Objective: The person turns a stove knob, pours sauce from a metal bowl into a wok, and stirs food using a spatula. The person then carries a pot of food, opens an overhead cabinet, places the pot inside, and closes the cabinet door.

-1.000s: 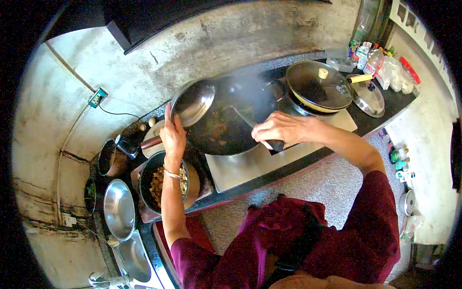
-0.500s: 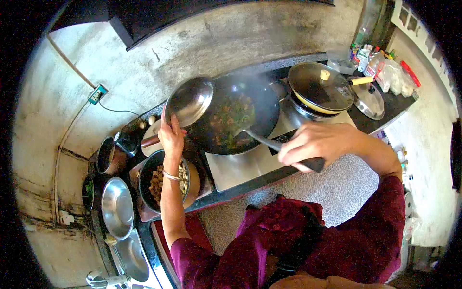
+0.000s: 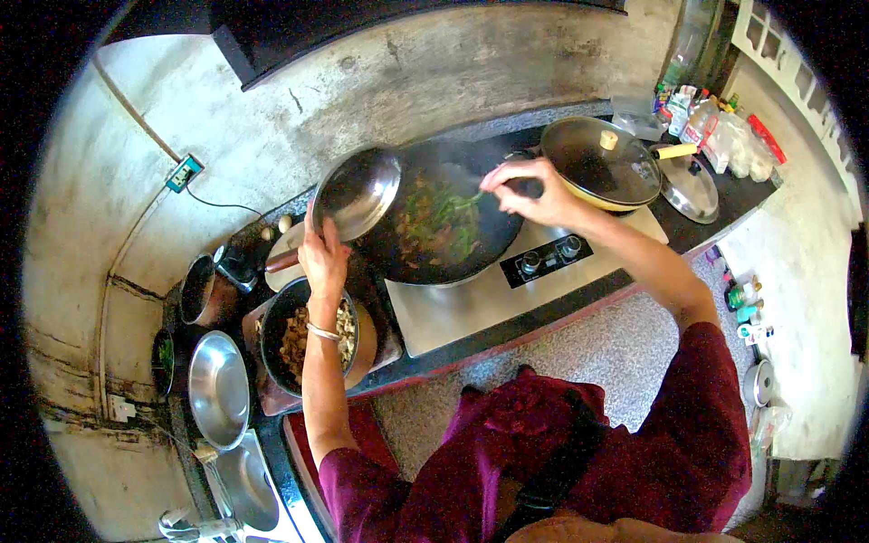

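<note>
My left hand point(image 3: 324, 258) grips the rim of a shiny metal bowl point(image 3: 358, 195), tilted over the left edge of a black wok point(image 3: 502, 240). In the wok lie green vegetables and brown pieces point(image 3: 439, 217), with faint steam above. My right hand point(image 3: 529, 190) is closed at the wok's right side, round the dark handle of a spatula that is mostly hidden and points toward the food. Under my left forearm is a dark pot point(image 3: 265, 339) holding brown and pale chopped pieces.
Right of the wok, a glass-lidded pan point(image 3: 602, 163) stands beside a metal lid point(image 3: 690, 195). Bottles and bags point(image 3: 742, 149) fill the far right corner. Stove knobs point(image 3: 548, 260) face me. On the left are a metal basin point(image 3: 219, 389) and a sink point(image 3: 249, 489).
My right hand has moved up and left, from in front of the stove to the wok's right side, and the spatula's long shaft no longer shows. The bowl has hardly moved.
</note>
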